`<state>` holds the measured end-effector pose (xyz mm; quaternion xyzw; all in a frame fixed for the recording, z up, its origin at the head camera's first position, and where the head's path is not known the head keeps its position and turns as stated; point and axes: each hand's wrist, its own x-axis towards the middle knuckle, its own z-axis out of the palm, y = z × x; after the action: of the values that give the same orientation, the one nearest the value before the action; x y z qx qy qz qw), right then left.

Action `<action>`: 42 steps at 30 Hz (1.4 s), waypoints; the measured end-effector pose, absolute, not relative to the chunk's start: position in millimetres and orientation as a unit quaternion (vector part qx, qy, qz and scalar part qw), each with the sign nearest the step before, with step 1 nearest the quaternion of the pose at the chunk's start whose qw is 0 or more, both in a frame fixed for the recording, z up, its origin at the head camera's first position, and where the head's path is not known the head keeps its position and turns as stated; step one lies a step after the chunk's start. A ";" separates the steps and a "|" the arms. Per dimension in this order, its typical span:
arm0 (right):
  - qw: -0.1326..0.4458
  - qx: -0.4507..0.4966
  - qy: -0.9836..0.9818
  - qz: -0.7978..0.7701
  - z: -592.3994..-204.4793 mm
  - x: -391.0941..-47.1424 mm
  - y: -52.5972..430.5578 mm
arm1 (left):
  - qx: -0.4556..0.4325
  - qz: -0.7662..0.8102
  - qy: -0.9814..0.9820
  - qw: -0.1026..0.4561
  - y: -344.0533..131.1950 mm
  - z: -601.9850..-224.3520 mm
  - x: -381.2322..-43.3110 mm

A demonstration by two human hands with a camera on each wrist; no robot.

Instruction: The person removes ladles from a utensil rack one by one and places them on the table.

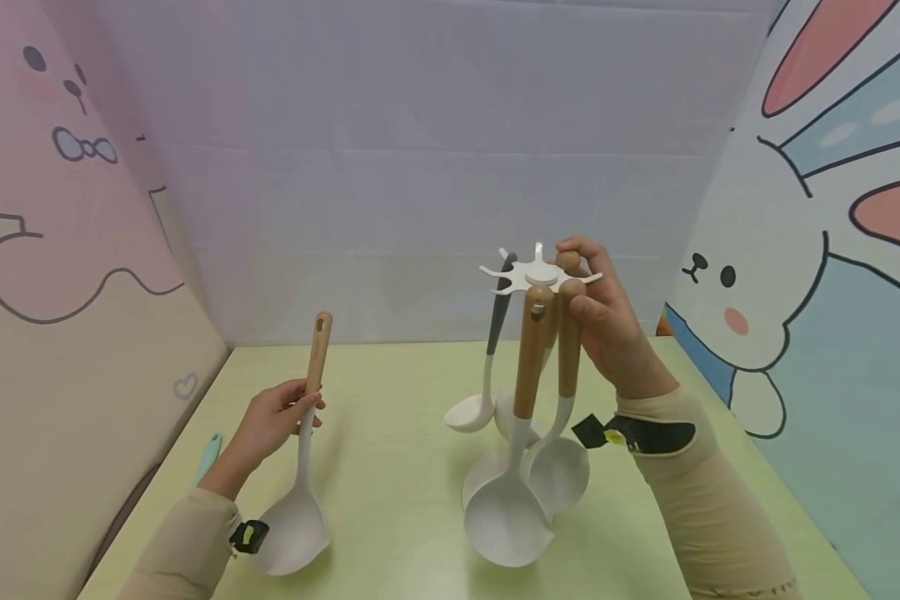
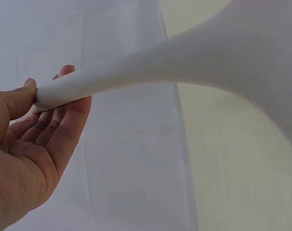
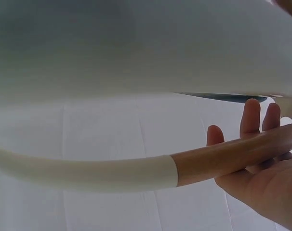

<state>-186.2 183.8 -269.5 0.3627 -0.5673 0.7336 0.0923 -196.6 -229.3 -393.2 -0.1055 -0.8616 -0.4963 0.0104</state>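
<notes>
On the left, my left hand [image 1: 273,417] pinches a white spatula [image 1: 296,533] where its wooden handle meets the white neck. The spatula's broad head points down, and its neck [image 2: 107,74] crosses the left wrist view. My right hand [image 1: 607,321] is at the top of a white utensil rack [image 1: 542,273] with hooked arms. Its thumb and fingers hold the wooden handle of a white ladle [image 1: 558,475]; that handle [image 3: 232,156] shows between them in the right wrist view. In front of it hangs another broad white-headed utensil [image 1: 508,518] with a wooden handle.
A white spoon [image 1: 470,413] with a dark grey handle hangs at the rack's left. Behind the front utensils, another white head is partly hidden. A light-green object [image 1: 210,454] lies at the left edge of the pale green table [image 1: 390,467]. Printed walls stand on both sides.
</notes>
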 end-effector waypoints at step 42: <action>0.093 0.359 -0.547 0.751 -266.8 -183.7 180.5 | -0.008 -0.482 -0.863 -0.150 -279.9 -458.0 -219.5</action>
<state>-183.7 180.5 -266.8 0.3586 -0.5471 0.7506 0.0935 -219.5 -279.9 -458.0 -0.0076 -0.8634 -0.4816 -0.1498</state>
